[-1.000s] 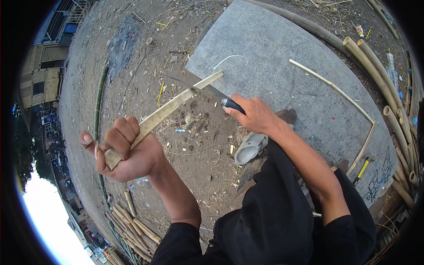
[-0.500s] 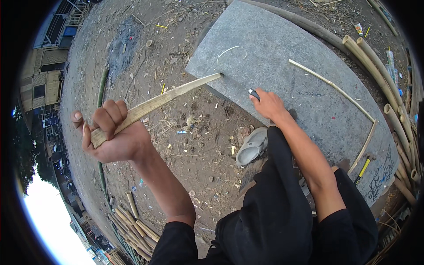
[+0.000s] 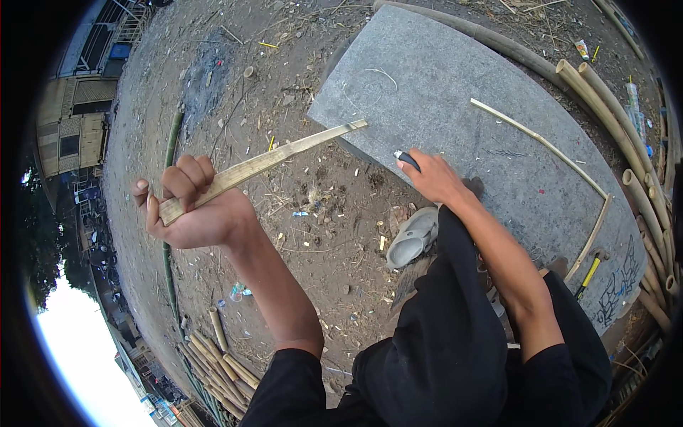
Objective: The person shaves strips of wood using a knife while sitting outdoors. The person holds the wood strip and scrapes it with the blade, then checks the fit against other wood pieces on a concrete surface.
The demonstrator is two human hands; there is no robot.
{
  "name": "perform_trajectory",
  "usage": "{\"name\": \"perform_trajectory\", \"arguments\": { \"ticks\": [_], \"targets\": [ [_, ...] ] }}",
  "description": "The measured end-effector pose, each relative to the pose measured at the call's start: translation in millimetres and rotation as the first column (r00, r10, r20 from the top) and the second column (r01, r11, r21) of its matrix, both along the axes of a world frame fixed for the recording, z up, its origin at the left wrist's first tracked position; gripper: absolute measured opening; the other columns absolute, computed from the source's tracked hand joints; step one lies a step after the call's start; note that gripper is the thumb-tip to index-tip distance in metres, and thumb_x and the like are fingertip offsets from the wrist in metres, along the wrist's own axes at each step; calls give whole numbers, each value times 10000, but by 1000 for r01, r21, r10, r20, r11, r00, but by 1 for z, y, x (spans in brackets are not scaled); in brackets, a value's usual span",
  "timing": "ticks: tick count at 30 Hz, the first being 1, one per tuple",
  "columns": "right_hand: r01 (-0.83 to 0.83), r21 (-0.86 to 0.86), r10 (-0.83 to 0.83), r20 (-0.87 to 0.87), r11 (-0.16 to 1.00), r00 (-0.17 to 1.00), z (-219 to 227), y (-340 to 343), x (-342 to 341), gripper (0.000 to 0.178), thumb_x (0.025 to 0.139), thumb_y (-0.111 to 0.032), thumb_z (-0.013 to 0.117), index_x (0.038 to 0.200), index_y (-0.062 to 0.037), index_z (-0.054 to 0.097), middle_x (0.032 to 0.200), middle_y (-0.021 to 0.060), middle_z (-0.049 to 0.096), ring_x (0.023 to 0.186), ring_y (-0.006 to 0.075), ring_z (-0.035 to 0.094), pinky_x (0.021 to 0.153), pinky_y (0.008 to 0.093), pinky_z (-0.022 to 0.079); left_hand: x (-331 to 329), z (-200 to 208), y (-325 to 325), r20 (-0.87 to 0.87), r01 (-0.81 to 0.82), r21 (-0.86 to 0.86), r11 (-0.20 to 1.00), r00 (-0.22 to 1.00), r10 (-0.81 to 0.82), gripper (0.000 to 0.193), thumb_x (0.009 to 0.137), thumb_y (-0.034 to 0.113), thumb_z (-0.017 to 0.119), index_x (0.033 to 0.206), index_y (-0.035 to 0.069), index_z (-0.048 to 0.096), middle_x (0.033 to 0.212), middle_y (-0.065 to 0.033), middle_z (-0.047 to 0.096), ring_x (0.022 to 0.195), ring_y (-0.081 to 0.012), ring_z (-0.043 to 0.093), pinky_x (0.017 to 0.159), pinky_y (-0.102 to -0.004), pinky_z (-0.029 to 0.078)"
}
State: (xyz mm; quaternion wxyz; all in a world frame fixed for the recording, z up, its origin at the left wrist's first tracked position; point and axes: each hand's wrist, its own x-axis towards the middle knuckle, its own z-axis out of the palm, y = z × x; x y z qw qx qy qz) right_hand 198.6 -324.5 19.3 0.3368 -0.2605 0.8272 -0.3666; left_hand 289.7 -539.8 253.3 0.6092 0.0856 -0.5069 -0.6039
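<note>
My left hand is closed around the wide end of a pale split-bamboo strip, held up at the left. The strip slants away to the right, and its narrow far end overlaps the near left edge of a grey slab in view. My right hand is wrapped around a black-handled knife with a light metal collar, over the slab's near edge. Its blade barely shows against the grey. The knife and strip appear apart.
A thin bent bamboo strip lies on the slab, with a yellow-handled hammer by its near right corner. Bamboo poles line the right side; cut bamboo lengths lie at lower left. A grey clog is beside the slab.
The knife has drawn slightly back from the strip's far end, where its blade was faintly visible before. A dark mark near that end shows more plainly now. The view has shifted a little.
</note>
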Motion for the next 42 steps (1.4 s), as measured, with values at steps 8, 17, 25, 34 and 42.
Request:
{"name": "perform_trajectory", "arguments": {
  "ticks": [8,17,25,34,42],
  "targets": [
    [-192,-339,237,97,921,967,120,-14,3,377,973,-420,527,990,-54,614,676,170,615,659,353,625,645,468,454,15,-2,4,39,374,-109,921,927,-372,218,907,252,354,1061,114,424,466,54,244,409,-73,171,410,-272,171],
    [-215,-247,233,47,945,971,104,-10,-22,374,966,-416,535,950,-49,606,720,172,631,698,357,625,678,478,454,17,-4,11,141,551,-196,811,834,-533,189,910,247,398,1047,127,347,422,61,257,349,-63,185,353,-265,144],
    [-139,80,139,-4,987,990,4,9,-48,418,971,-445,507,998,-40,606,818,195,642,790,372,626,730,477,453,21,-3,0,155,654,-217,725,756,-636,186,915,251,408,1031,125,336,391,60,280,314,-60,190,331,-257,147],
    [-129,-328,185,144,936,972,53,-9,-1,484,978,-479,510,1014,-3,584,775,178,598,697,343,570,689,427,448,30,-11,-7,147,554,-213,805,833,-534,217,914,247,420,1079,108,404,410,60,264,338,-56,189,335,-260,151],
    [-86,-87,92,75,993,993,35,-10,-12,407,976,-421,499,1049,-37,613,903,229,665,885,404,643,777,483,473,29,-7,-5,111,490,-177,853,872,-478,189,913,245,407,1049,113,397,432,64,252,362,-57,185,366,-268,149]
  ]
}}
